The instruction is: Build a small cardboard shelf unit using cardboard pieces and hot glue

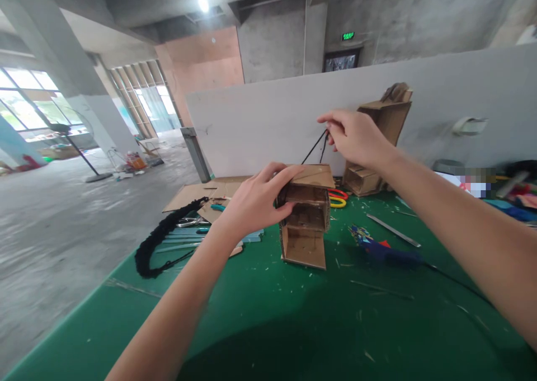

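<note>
A small cardboard structure (304, 247) with open compartments stands upright on the green table. My left hand (266, 196) holds its upper left side, fingers over the top panel (314, 176) and thumb at the front edge. Above and to the right, my right hand (350, 137) pinches a thin black cord (314, 147), which runs down in two strands behind the top panel. Where the cord's lower ends meet the cardboard is hidden. Red and yellow scissor handles (338, 198) lie just right of the structure.
A taller cardboard structure (388, 121) stands behind my right hand against the white partition (260, 118). Left on the green table (235, 325) are a fuzzy black strip (146, 252), blue strips and pliers. A metal strip (393, 230) and a dark blue item (390, 254) lie right.
</note>
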Demonstrator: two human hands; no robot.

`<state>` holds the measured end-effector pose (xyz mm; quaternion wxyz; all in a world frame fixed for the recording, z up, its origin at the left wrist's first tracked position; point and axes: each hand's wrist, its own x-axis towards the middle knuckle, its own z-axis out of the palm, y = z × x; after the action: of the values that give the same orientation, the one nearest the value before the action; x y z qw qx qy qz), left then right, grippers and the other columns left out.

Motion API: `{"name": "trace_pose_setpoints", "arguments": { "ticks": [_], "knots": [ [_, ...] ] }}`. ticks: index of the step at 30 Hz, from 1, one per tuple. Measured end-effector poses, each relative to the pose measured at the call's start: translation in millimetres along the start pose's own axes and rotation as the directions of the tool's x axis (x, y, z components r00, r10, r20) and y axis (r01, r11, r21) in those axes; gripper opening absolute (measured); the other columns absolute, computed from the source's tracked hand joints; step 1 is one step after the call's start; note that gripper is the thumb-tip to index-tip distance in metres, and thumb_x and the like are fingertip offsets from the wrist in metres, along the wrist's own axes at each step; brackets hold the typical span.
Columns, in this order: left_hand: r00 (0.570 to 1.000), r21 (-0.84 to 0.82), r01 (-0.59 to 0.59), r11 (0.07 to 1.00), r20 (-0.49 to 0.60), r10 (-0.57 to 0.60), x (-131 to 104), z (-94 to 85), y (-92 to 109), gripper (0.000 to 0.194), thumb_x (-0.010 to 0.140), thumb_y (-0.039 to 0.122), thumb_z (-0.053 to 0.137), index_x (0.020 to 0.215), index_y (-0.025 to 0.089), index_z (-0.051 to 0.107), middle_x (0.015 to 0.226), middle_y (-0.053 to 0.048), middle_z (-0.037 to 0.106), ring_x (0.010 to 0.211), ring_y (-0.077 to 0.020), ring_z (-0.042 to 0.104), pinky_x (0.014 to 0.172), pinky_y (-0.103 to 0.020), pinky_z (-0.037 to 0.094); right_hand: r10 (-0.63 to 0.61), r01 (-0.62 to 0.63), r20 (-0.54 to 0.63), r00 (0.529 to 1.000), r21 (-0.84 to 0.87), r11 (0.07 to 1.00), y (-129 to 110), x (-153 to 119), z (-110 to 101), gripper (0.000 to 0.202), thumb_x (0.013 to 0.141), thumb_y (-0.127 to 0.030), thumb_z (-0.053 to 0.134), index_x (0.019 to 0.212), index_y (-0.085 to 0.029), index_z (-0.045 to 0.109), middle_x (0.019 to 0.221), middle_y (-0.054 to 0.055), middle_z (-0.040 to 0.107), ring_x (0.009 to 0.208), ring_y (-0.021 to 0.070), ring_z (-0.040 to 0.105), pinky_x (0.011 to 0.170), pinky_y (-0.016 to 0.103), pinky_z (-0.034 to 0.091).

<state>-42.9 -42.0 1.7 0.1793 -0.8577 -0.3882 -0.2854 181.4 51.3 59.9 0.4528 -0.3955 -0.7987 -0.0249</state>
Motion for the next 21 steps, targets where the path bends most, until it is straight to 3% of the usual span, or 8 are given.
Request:
{"name": "trace_pose_setpoints", "arguments": {
  "ticks": [4, 8, 13, 16, 21],
  "knots": [
    [1.0, 0.02, 0.011, 1.0, 0.011, -0.012, 0, -1.8, 1, 0.059, 0.082, 0.026, 0.057, 0.137, 0.029, 0.035, 0.123, -0.005, 0.054, 0.088, -0.0178, 0.062, 0.072, -0.031, 0.052, -0.287, 0.291, 0.05, 0.957, -0.131, 0.948, 6, 2, -8, 0.03, 0.091, -0.022, 0.039, 0.106, -0.023, 0.065, 0.097, 0.011, 0.062, 0.091, 0.0246, 0.059, 0.087, 0.042, 0.046],
    [1.0, 0.134, 0.002, 0.991, 0.029, -0.006, 1, -5.1, 1, 0.052, 0.081, 0.027, 0.057, 0.13, 0.031, 0.044, 0.111, -0.004, 0.056, 0.076, -0.0155, 0.06, 0.06, -0.027, 0.048, -0.324, 0.343, 0.115, 0.939, -0.252, 0.905, 24, -2, -2, 0.035, 0.093, -0.021, 0.034, 0.112, -0.02, 0.063, 0.102, 0.012, 0.058, 0.091, 0.0235, 0.057, 0.087, 0.04, 0.046],
    [0.998, 0.23, -0.033, 0.973, 0.068, 0.017, 1, -8.0, 3, 0.047, 0.081, 0.023, 0.054, 0.127, 0.03, 0.048, 0.11, -0.005, 0.054, 0.067, -0.0136, 0.056, 0.054, -0.027, 0.044, -0.241, 0.335, 0.264, 0.934, -0.409, 0.849, 43, -25, 18, 0.036, 0.089, -0.013, 0.034, 0.108, -0.013, 0.065, 0.103, 0.014, 0.057, 0.083, 0.0212, 0.055, 0.073, 0.036, 0.045],
    [0.997, 0.262, -0.006, 0.965, 0.072, -0.014, 2, -4.8, 10, 0.046, 0.079, 0.02, 0.055, 0.124, 0.027, 0.048, 0.109, -0.006, 0.052, 0.07, -0.0152, 0.057, 0.054, -0.027, 0.045, -0.12, 0.258, 0.294, 0.948, -0.491, 0.832, 43, -40, 28, 0.033, 0.092, -0.019, 0.036, 0.108, -0.014, 0.064, 0.104, 0.014, 0.058, 0.083, 0.0215, 0.055, 0.06, 0.031, 0.039],
    [0.998, 0.317, 0.062, 0.947, -0.016, -0.06, 4, 7.0, 20, 0.031, 0.082, 0.019, 0.054, 0.113, 0.023, 0.051, 0.107, -0.008, 0.052, 0.082, -0.0199, 0.06, 0.054, -0.026, 0.047, 0.096, 0.113, 0.351, 0.932, -0.53, 0.84, 37, -53, 40, 0.029, 0.092, -0.022, 0.039, 0.105, -0.016, 0.063, 0.11, 0.012, 0.063, 0.08, 0.0196, 0.06, 0.055, 0.029, 0.033]
  ]
}}
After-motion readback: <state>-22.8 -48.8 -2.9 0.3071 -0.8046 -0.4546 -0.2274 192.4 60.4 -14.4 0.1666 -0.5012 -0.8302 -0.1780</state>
